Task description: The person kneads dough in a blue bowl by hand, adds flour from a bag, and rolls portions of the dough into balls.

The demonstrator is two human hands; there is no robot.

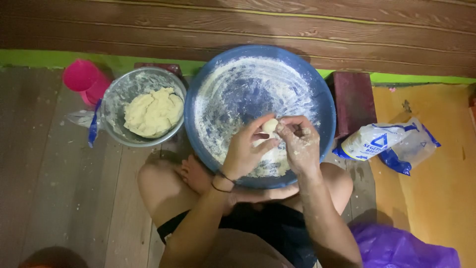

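**Reader:** Hands first, please: what are they doing?

**Describer:** Left hand (244,151) and right hand (299,144) meet over a big blue basin (325,106). Both are curled partly closed around one small dough piece (269,125), pinched between fingers and thumbs; only its pale top shows. Flour coats both hands, the right more heavily.

**Reader:** How would that piece handle?

**Describer:** I judge it light, soft and easily dented, probably a little tacky; a loose hold around its sides with fingertips suits it better than a squeeze. More pale dough (270,158) lies in the basin below the hands, near 6 o'clock.

**Reader:** What else is close?

**Describer:** At 9 o'clock from the basin, touching or just beside its rim, sits a metal bowl (118,97) holding a large dough mound (153,112). A pink cup (84,78) lies at 9 o'clock from that bowl. At 3 o'clock from the basin, a flour bag (377,141) lies on yellow flooring, and a purple plastic bag (401,248) sits at 5 o'clock.

**Reader:** Room to move?

**Describer:** The basin's raised rim rings the hands and the person's knees press its near edge. Wooden floor (54,198) opens at 8 o'clock; a wall closes off 12 o'clock
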